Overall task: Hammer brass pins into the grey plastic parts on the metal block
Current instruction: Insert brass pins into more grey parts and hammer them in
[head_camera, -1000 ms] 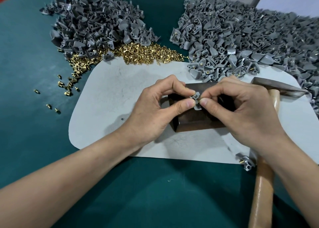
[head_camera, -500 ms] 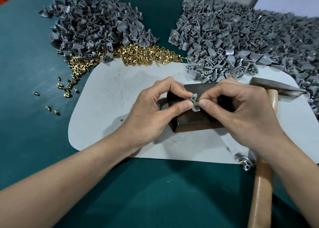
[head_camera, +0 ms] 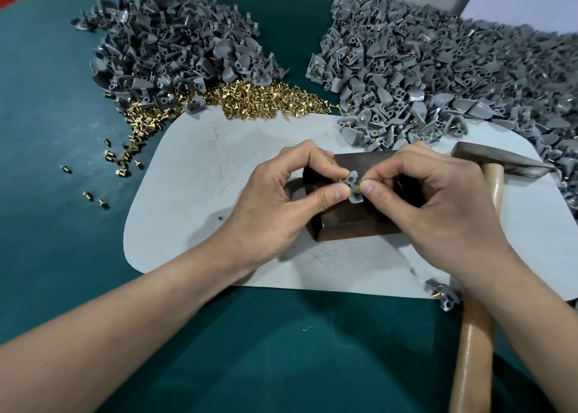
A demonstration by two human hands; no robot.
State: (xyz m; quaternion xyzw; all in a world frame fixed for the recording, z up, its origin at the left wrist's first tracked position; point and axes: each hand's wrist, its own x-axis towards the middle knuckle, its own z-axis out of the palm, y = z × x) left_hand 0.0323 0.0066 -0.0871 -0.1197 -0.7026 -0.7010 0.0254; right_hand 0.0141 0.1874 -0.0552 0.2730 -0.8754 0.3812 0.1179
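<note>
L hand [head_camera: 275,212] pinches holed grey part [head_camera: 352,183], R hand [head_camera: 438,209] pinches brass pin [head_camera: 359,189].

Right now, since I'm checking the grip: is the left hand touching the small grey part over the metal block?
Touching. The head view shows the left hand pinching the grey part between thumb and forefinger, over the metal block.

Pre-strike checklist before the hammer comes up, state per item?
1. Hold: grey part pinched by left hand over metal block: ok.
2. Pin: brass pin pinched by right hand at the part: ok.
3. Pin straight in its hole: cannot tell, fingertips hide it.
4. Part seated flat on the block: cannot tell.
5. Tool: hammer gripped: not ok, it lies on the mat under the right wrist.
6. Fingers clear of the strike spot: not ok.
</note>
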